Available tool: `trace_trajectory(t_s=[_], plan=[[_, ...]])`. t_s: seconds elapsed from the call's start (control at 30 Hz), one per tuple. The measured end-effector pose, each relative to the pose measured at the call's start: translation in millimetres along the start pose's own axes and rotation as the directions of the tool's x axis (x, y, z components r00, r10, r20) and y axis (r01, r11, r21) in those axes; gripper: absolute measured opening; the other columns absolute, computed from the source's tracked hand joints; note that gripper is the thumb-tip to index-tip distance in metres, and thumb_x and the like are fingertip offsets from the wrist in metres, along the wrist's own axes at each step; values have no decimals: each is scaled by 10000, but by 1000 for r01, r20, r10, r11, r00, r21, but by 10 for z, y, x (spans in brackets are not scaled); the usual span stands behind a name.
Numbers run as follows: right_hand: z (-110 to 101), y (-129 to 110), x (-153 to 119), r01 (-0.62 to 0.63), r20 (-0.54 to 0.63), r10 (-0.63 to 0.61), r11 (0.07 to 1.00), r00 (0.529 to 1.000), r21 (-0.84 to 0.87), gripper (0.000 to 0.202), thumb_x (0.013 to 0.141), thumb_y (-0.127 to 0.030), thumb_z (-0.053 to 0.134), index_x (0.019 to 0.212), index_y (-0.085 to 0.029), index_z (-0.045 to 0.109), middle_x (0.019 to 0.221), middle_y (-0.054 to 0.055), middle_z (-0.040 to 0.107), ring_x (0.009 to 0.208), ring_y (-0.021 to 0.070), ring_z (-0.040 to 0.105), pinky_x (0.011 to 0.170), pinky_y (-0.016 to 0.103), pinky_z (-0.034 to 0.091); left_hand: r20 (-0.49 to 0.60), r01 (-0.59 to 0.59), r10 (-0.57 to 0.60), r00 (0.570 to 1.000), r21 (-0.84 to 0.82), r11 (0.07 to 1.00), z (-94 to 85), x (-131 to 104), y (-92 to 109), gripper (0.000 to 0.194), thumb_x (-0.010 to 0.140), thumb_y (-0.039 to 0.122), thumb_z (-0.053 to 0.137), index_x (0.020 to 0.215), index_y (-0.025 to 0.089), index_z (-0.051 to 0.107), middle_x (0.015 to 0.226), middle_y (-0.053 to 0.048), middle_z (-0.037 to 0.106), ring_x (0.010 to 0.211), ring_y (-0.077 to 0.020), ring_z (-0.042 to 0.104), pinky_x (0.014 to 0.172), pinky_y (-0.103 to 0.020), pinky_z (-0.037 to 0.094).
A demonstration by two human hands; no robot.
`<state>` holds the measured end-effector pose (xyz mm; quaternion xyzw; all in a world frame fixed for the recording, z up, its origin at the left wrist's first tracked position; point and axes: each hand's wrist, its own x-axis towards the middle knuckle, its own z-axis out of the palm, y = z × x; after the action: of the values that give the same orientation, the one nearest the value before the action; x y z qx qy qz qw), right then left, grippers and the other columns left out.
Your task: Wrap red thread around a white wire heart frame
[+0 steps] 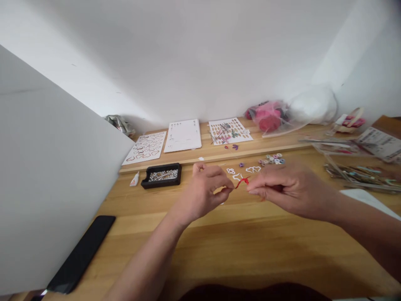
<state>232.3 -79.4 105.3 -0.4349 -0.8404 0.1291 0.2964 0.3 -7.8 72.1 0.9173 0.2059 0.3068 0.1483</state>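
The fingers of the left hand pinch one end of a small red strip; those of the right hand, blurred, seem closed on its other end. The strip spans the gap between them, above the wooden bench. Beyond lie white loops and small rings, with a black tray to the left and a pale wall behind.

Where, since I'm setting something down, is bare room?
Bare wooden tabletop: between the flat black slab and left forearm, and from there to the right forearm. Crowded: beyond the right hand, with small pastel rings and clear plastic bags.
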Motion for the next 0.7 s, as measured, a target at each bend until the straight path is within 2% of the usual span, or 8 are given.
trace_trajectory(t_s=[0.1, 0.17, 0.3, 0.43, 0.53, 0.63, 0.7], plan=[[-112, 14, 98, 60, 50, -60, 998, 997, 1, 181, 926, -278, 586, 923, -247, 765, 725, 11, 722, 610, 116, 605, 580, 254, 401, 72, -24, 32, 997, -110, 994, 21, -4, 50, 75, 895, 201, 634, 867, 243, 690, 889, 16, 707, 869, -130, 619, 926, -378, 305], [-150, 47, 169, 49, 85, -53, 997, 995, 53, 173, 916, -284, 601, 912, -242, 769, 761, 16, 736, 635, 117, 620, 589, 250, 408, 94, -31, 53, 994, -217, 976, 40, -8, 81, 76, 887, 203, 640, 865, 243, 700, 890, 9, 710, 845, -126, 623, 938, -380, 333], [-90, 173, 266, -146, 183, 95, 946, 979, 290, 160, 865, -353, 666, 883, -232, 769, 797, 13, 736, 664, 123, 614, 614, 255, 438, 65, -55, 90, 994, -415, 908, 58, -5, 119, 66, 871, 201, 657, 863, 233, 714, 826, -9, 711, 781, -123, 618, 902, -367, 425], [179, 319, 255, -340, 215, 264, 763, 940, 550, 263, 787, -459, 733, 818, -198, 743, 709, 4, 672, 620, 115, 551, 568, 251, 408, -46, -61, 42, 998, -544, 837, 42, 14, 115, 35, 855, 193, 685, 858, 213, 713, 763, -11, 675, 721, -111, 582, 725, -287, 488], [424, 342, 182, -375, 207, 323, 646, 923, 665, 341, 737, -510, 756, 737, -175, 691, 623, -13, 591, 564, 99, 475, 528, 241, 364, -158, -71, -19, 987, -543, 837, 35, 31, 89, 54, 842, 152, 689, 844, 203, 706, 760, -5, 664, 696, -99, 557, 637, -244, 472], [582, 284, 84, -376, 184, 344, 650, 921, 660, 329, 761, -500, 738, 712, -182, 671, 619, -21, 545, 566, 98, 437, 530, 241, 345, -251, -55, -56, 966, -417, 907, 41, 38, 45, 59, 830, 139, 693, 825, 197, 700, 758, -2, 664, 685, -96, 551, 618, -240, 448], [615, 234, 17, -396, 195, 357, 671, 913, 627, 317, 796, -499, 706, 729, -189, 689, 614, -19, 536, 563, 102, 428, 528, 246, 337, -283, -18, -68, 957, -292, 956, 43, 33, 13, 41, 841, 164, 685, 829, 200, 699, 777, -6, 672, 698, -104, 564, 652, -263, 441]])
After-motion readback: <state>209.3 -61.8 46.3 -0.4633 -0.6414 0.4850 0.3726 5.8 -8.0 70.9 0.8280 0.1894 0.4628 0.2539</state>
